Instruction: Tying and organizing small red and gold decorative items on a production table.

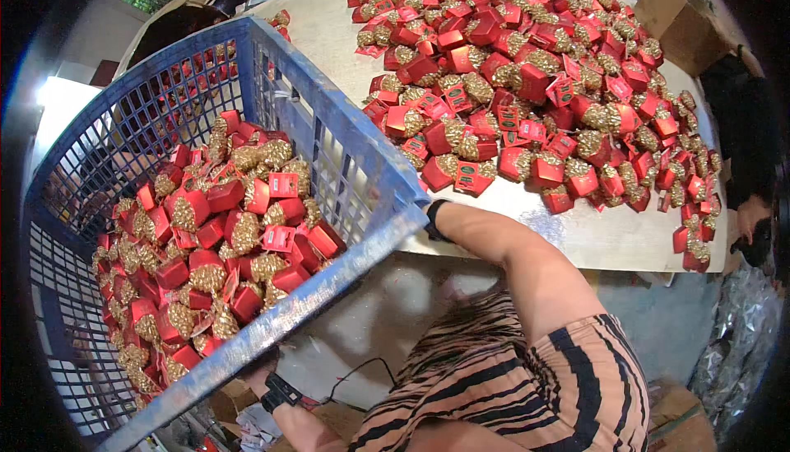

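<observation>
A large blue plastic crate (329,283) fills the left side, tilted, its front rim slanting down to the lower left. Inside lies a heap of small red pieces with bumpy gold parts and red tags (206,275). My left hand (262,370) is under the front rim, bearing the crate; its fingers are hidden behind it. At the near right corner my right wrist, with a black band (434,220), meets the crate. The right hand is hidden behind the corner, gripping there. On the pale table (321,7) a wide pile of the same red-and-gold pieces (527,73) is spread out.
The table's front edge runs just beyond my right forearm. A cardboard box (679,20) stands at the far right, with a dark figure beside it. Clear plastic wrapping (735,328) lies at the lower right, near cardboard (683,415). A thin black cable (362,370) hangs below the crate.
</observation>
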`<state>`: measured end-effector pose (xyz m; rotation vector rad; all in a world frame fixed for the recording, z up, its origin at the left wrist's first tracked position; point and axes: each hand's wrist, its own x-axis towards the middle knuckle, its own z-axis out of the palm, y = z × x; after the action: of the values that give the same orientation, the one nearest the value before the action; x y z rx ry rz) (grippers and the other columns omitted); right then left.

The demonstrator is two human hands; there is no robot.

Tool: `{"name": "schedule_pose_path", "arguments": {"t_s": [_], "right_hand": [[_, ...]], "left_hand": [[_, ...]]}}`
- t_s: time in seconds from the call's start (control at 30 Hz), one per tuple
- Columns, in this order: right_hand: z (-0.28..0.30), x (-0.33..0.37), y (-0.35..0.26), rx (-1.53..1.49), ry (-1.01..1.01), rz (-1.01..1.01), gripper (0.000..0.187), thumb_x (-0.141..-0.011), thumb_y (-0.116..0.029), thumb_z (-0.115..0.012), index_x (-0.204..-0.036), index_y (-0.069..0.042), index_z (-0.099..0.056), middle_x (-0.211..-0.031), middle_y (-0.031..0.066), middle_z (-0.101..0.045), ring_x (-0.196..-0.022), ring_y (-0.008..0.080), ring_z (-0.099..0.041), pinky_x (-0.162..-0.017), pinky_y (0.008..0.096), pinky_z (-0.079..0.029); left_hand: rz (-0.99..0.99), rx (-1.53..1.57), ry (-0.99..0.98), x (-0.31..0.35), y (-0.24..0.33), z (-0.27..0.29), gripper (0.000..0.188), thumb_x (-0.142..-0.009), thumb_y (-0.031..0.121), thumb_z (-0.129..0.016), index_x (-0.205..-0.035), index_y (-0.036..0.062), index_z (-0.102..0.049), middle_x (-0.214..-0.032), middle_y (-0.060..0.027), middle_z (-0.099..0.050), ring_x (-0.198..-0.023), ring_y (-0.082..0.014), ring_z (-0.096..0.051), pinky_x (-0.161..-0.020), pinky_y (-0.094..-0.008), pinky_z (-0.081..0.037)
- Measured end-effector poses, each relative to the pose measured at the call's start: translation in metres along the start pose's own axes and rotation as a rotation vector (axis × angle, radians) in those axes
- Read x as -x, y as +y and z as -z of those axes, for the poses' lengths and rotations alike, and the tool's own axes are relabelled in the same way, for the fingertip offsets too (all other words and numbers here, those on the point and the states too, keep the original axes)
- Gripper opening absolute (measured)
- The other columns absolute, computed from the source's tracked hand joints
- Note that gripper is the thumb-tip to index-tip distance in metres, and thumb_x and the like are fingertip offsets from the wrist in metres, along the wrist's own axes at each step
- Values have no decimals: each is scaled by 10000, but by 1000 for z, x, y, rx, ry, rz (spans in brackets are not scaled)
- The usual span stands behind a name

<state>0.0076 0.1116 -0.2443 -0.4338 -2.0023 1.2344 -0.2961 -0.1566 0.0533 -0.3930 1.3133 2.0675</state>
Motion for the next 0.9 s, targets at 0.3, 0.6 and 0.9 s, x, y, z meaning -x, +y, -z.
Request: {"name": "schedule_pose_path", "arguments": {"t_s": [0.3, 0.6, 0.9], "right_hand": [[85, -79, -81, 1547, -502, -254, 468, -864, -304, -427, -1288, -115, -487, -1439, 51, -287, -1346, 303, -211, -1011, 650, -176], [186, -85, -293, -47, 382, -19, 456, -905, -331, -469, -1219, -1, -485, -1246, 147, -486, -1144, 242, -475, -973, 340, -360], [58, -26, -383, 411, 247, 271, 497, -698, -247, -703, -1113, -57, -506, -838, 106, -583, -743, 288, -594, -606, 359, -459]], "left_hand": [[-181, -43, -5, -29, 59, 51, 654, -895, 560, -322, -1355, 98, -367, -1388, -96, -377, -1263, -310, -348, -1046, -483, -269], [-381, -60, -78, -55, 89, 33, 627, -908, 530, -318, -1373, 109, -340, -1382, -102, -385, -1263, -308, -350, -1048, -473, -269], [-381, -170, -323, -68, 71, 16, 604, -920, 500, -314, -1390, 121, -314, -1377, -107, -393, -1263, -306, -352, -1051, -463, -269]]}}
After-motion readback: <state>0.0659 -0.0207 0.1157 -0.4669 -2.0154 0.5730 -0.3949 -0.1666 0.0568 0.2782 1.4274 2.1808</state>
